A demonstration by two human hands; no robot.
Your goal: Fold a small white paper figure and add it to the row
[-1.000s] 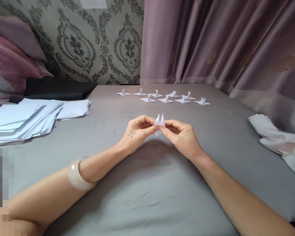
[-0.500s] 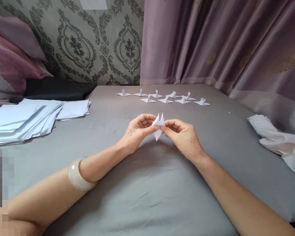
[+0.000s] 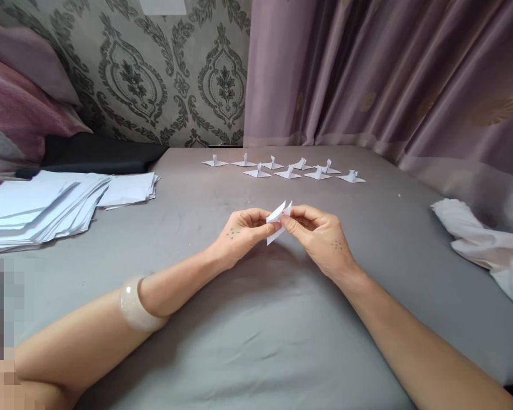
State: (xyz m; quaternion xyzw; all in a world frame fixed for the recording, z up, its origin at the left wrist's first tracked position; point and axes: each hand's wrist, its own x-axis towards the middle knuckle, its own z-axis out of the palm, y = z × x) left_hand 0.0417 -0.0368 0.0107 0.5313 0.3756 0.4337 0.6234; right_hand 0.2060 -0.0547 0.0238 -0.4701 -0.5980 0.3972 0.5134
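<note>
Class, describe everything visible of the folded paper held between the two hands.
The folded paper is white, with crisp edges. Two tips point upward and one points down. It is held tilted over the grey cloth, pinched between the left hand and the right hand, which partly hide its middle.

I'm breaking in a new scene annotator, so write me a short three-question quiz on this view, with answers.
1. True or false: the left hand and the right hand both hold the small white folded-paper piece.
2. Which arm wears the glossy cream-coloured round bangle?
A) The left
B) The right
C) Both
3. Fill in the number: beyond the hands, ____ pointed white folded-paper figures sit in two rows on the grey cloth-covered surface.

Key: 1. True. 2. A. 3. Nine.
</note>
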